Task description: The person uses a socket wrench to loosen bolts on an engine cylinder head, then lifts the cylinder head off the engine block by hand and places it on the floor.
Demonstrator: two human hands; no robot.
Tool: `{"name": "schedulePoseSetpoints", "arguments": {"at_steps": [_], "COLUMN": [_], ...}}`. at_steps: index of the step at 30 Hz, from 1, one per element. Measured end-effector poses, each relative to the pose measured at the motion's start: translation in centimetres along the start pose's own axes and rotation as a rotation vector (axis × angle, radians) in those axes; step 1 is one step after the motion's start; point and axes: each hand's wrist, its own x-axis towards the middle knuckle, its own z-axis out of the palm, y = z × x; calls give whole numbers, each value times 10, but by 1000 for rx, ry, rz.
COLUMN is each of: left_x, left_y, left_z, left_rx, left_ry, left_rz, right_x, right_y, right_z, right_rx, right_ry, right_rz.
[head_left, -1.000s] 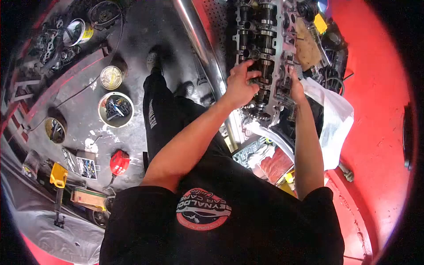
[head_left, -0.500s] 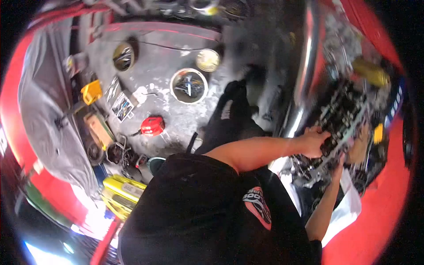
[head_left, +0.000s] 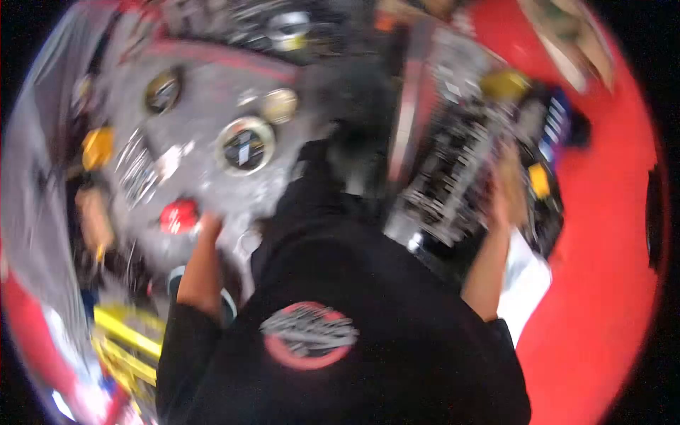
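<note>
My left hand (head_left: 210, 227) is over the grey floor on the left, right beside a small rounded red thing (head_left: 178, 216). Motion blur smears its fingers. On the other side, my right hand (head_left: 504, 188) reaches along the outer side of an engine (head_left: 453, 180), its fingers blurred and pointing away from me. Cam and valve parts show along the engine's open top. A tan thing (head_left: 520, 195) lies close against that hand, and I cannot tell whether the hand holds it. White cloth or paper (head_left: 523, 273) lies under my right forearm.
Red car bodywork (head_left: 602, 248) borders the engine bay, where another person's arm (head_left: 577, 42) rests at the far corner. A round bucket of tools (head_left: 244, 145), a smaller tin (head_left: 280, 106) and a dark round container (head_left: 163, 92) stand on the floor. A yellow case (head_left: 127, 333) is at lower left.
My left hand has left the engine and swung across to the red thing on the floor. My right hand stays by the engine's side. The whole view has shifted.
</note>
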Motion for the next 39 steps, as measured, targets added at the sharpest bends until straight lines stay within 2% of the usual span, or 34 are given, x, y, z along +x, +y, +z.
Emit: {"name": "schedulePoseSetpoints", "arguments": {"at_steps": [1, 3, 5, 8, 13, 18, 21, 22, 25, 26, 27, 29, 31, 33, 34, 36, 38, 39], "left_x": [-21, -54, -67, -74, -54, -36, -30, -24, -24, -24, -28, -32, -17, 8, 10, 8, -8, -4], "left_y": [10, 38, 68, 106, 140, 131, 103, 88, 29, 12, 11, 19, 5, -23, -28, -34, -27, -39], "left_z": [3, 1, -1, -13, -57, -104, -122, -126, -113, -121, -137, -167, -172, -146, -138, -131, -145, -130], "left_rx": [-130, -434, -579, -678, -696, -635, -653, -679, -1196, -1203, -1282, -1440, -1240, -956, -948, -986, -979, -1001], "left_ry": [-96, -215, -253, -266, -234, -231, -302, -333, -490, -459, -410, -303, -272, -231, -196, -211, -271, -308], "left_rz": [-62, -266, -320, -276, -157, -52, -29, -22, -57, 11, -65, -221, -257, -221, -164, -206, -222, -205], "right_x": [-11, 21, 36, 23, -21, -71, -120, -136, -186, -203, -218, -235, -229, -236, -239, -253, -267, -271], "right_y": [-15, 17, 33, 27, 17, 43, 47, 45, 39, 40, 40, 61, 132, 178, 195, 221, 237, 240], "right_z": [7, -16, -35, -44, -17, 31, 68, 82, 130, 148, 165, 206, 239, 261, 267, 272, 273, 274], "right_rx": [-71, -140, -167, -122, -159, -430, -494, -512, -659, -699, -738, -729, -584, -490, -443, -374, -342, -330], "right_ry": [125, 256, 328, 380, 453, 686, 809, 802, 758, 672, 583, 417, 252, 121, 61, -42, -92, -99], "right_rz": [19, -24, -32, 3, -71, -331, -467, -495, -680, -695, -710, -648, -523, -60, 142, 375, 481, 506]}}
